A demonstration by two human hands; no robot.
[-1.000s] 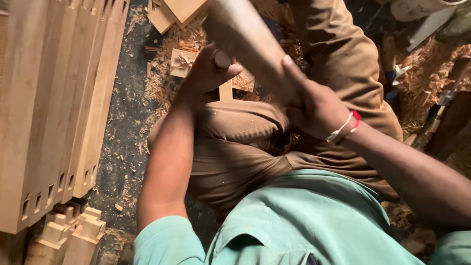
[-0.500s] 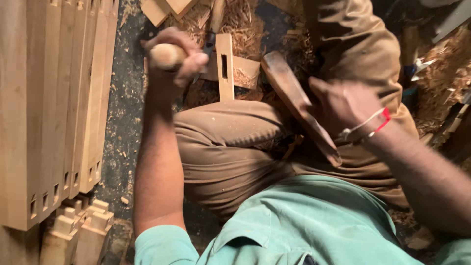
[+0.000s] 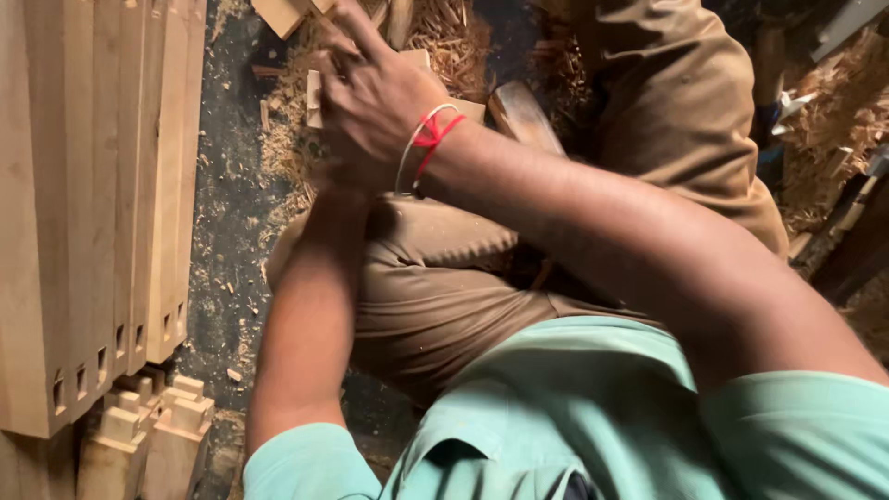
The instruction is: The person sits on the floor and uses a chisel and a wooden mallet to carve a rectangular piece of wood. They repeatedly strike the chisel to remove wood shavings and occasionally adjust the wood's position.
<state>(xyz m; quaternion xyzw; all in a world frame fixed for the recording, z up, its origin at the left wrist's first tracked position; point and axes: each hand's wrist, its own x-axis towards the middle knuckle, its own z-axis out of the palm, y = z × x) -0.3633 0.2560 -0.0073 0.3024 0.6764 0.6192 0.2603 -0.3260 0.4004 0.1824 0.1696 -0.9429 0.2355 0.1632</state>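
The right hand [image 3: 370, 97] lies across a small pale wooden block [image 3: 315, 97] on the shaving-strewn floor [image 3: 231, 231], grip state indeterminable, left hand hidden beneath; the block appears light, stiff, best pinched by its flat sides.

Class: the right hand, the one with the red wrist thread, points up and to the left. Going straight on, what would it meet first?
Probably the small wood block under the right hand's fingertips, then wood shavings on the floor; depth is unclear.
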